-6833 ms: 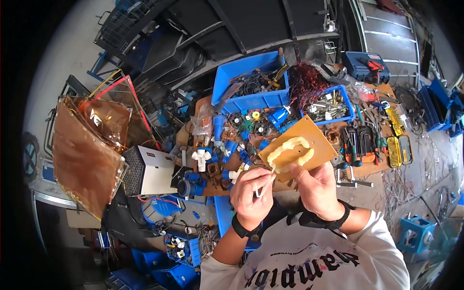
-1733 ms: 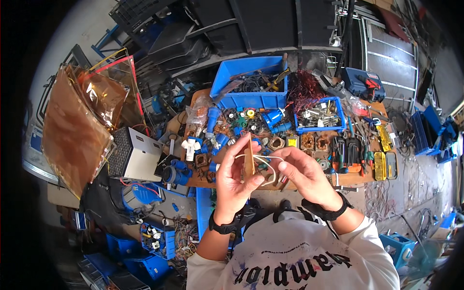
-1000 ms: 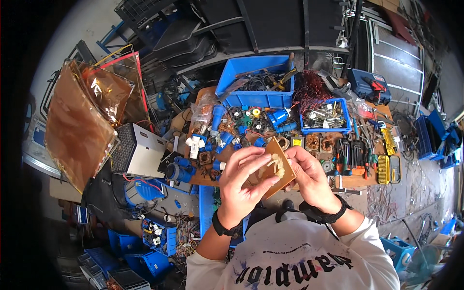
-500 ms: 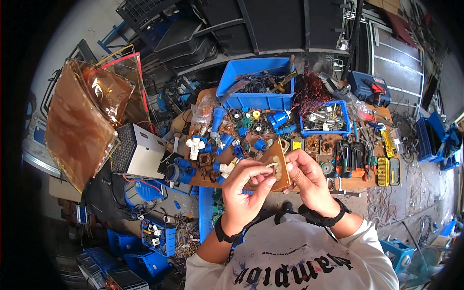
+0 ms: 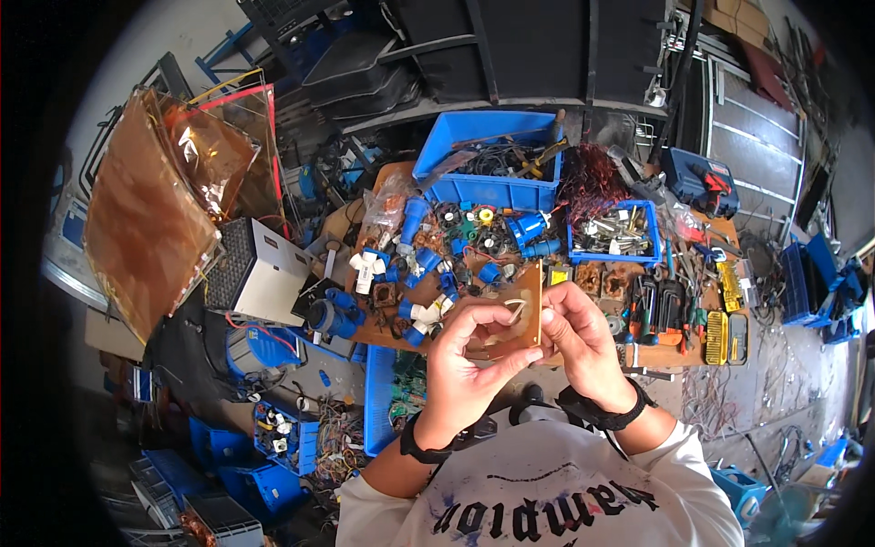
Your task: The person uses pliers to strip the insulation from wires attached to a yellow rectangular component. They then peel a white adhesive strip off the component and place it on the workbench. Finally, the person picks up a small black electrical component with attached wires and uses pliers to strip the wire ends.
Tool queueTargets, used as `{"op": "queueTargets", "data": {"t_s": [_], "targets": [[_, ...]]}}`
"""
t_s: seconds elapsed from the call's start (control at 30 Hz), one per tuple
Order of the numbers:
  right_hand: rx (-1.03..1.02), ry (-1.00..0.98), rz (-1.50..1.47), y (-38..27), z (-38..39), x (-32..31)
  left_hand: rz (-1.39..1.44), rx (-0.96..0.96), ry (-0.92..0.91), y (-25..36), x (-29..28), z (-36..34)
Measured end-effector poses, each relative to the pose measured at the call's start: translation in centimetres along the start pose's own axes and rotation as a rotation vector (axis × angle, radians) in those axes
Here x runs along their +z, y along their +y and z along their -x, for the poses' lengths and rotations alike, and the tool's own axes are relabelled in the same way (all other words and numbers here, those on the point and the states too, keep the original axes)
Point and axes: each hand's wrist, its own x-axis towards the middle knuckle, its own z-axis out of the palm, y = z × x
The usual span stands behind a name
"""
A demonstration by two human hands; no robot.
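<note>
In front of my chest I hold a thin tan board [image 5: 531, 290], tilted so that its right edge stands nearly upright. A pale, thin loop [image 5: 519, 306] sticks out from its left face. My left hand [image 5: 460, 354] is closed on the board from the left, its thumb along the lower edge and its index finger bent by the loop. Gripping the right side, my right hand [image 5: 581, 335] has its thumb against the back, and its other fingertips are partly hidden. Behind the board, the wooden table [image 5: 396, 339] carries blue plugs [image 5: 425, 262] and white fittings [image 5: 365, 273].
A large blue bin [image 5: 492, 190] of cables and tools stands at the table's back, beside a blue tray [image 5: 612, 256] of metal parts. Hand tools [image 5: 670, 305] and a yellow bit case [image 5: 716, 337] lie right. A white metal box [image 5: 264, 269] stands left.
The board has turned more edge-on to me. My left thumb has slid down from the board's face to its lower edge. My right hand keeps its grip, and the whole view has shifted slightly.
</note>
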Motion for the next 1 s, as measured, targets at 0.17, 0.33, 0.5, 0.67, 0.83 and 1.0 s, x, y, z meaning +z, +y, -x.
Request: {"op": "queueTargets", "data": {"t_s": [0.17,0.33,0.5,0.67,0.83,1.0], "targets": [[0.009,0.005,0.064,0.1,0.0,-0.4,0.151,-0.057,0.056,0.4,0.5,0.2],[0.014,0.026,0.095,0.4,0.3,0.0,-0.055,0.170,0.229,0.0,2.0,0.5],[0.013,0.040,0.047,0.6,0.5,0.5,0.168,0.170,0.294,-0.6,3.4,1.0],[-0.026,0.058,0.010,0.5,0.5,0.5,-0.003,0.190,0.206,-2.0,2.3,0.7],[-0.009,0.066,0.051,0.3,0.5,0.6,-0.170,0.245,0.172,-1.4,2.0,0.3],[-0.005,0.057,0.066,0.5,0.5,0.6,-0.113,0.155,0.125,-1.0,1.6,0.5]]}}
